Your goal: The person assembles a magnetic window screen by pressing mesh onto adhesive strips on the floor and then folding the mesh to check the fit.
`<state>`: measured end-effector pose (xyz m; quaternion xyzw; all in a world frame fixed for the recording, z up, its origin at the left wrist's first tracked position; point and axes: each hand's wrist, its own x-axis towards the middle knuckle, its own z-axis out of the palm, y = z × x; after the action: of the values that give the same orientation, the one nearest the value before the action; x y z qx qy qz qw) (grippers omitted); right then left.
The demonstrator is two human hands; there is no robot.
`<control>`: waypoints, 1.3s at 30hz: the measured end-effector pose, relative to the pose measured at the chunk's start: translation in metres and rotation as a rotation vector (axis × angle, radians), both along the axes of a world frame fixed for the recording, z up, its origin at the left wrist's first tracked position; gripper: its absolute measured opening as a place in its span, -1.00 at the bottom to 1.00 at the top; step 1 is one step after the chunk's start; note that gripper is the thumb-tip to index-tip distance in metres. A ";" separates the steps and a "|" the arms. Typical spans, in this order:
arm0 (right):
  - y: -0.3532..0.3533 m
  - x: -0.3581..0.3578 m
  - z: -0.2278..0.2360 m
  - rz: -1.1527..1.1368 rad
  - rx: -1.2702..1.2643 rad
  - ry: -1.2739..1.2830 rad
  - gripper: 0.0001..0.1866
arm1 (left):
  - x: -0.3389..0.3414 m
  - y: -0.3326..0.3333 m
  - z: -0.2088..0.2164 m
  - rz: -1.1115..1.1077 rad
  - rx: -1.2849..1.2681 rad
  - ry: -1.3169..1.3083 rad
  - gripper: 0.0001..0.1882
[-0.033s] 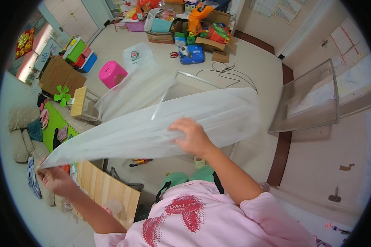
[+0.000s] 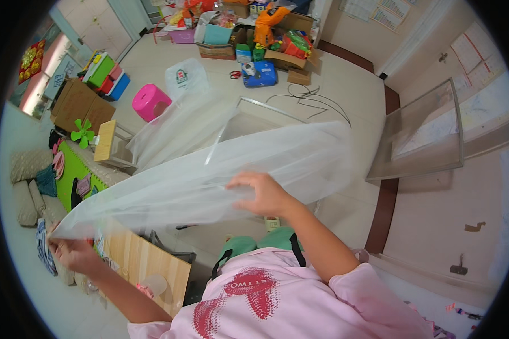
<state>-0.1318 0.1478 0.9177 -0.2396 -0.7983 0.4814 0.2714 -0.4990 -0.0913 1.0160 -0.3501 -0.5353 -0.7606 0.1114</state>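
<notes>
A large sheet of thin, see-through white material (image 2: 164,195) stretches across the space before me. At the far left, my left hand (image 2: 76,254) pinches its gathered corner between thumb and fingers. My right hand (image 2: 261,194) is at the near side of the sheet's middle, fingers curved and apart, gripping nothing; whether it touches the sheet I cannot tell. Beyond and partly under the sheet, a metal-edged frame (image 2: 271,107) lies on the floor. More pale sheeting (image 2: 181,133) spreads from there toward a white plastic bag (image 2: 186,78).
A framed mesh screen (image 2: 421,133) leans on the right wall. Dark cord (image 2: 314,101) lies on the floor near a blue package (image 2: 259,74) and red scissors (image 2: 235,74). A pink stool (image 2: 151,101) and small wooden stool (image 2: 106,141) stand left; a wooden table (image 2: 147,257) is near my left arm.
The sheet's near edge has dropped slightly, covering more of the tools on the floor. My right hand has shifted slightly down and left; my left hand still pinches the corner.
</notes>
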 end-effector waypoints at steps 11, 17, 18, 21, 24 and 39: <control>0.056 0.269 -0.330 -1.402 -0.523 -0.457 -0.54 | -0.051 -0.016 0.021 0.284 0.017 -0.503 -0.74; 0.118 0.215 -0.341 -1.183 -0.824 -0.019 -0.47 | -0.201 -0.126 0.058 0.229 -0.038 -0.534 -0.72; 0.125 0.201 -0.333 -0.929 -0.959 -0.011 -0.55 | -0.230 -0.148 0.083 0.142 -0.015 -0.551 -0.73; 0.142 0.212 -0.329 -0.511 -0.945 -0.043 -0.68 | -0.271 -0.160 0.087 0.187 -0.073 -0.593 -0.79; 0.162 0.200 -0.268 -0.819 -1.363 0.670 -0.83 | -0.277 -0.182 0.038 0.494 -0.109 -0.593 -0.84; 0.323 0.245 -0.006 -0.667 -0.500 0.539 -0.81 | -0.264 -0.101 -0.169 0.263 -0.364 -0.669 -0.78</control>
<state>0.1133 0.4709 0.9116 -0.4064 -0.4397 0.5899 0.5417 -0.7632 -0.1922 0.8473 -0.0256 -0.7081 -0.7047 -0.0362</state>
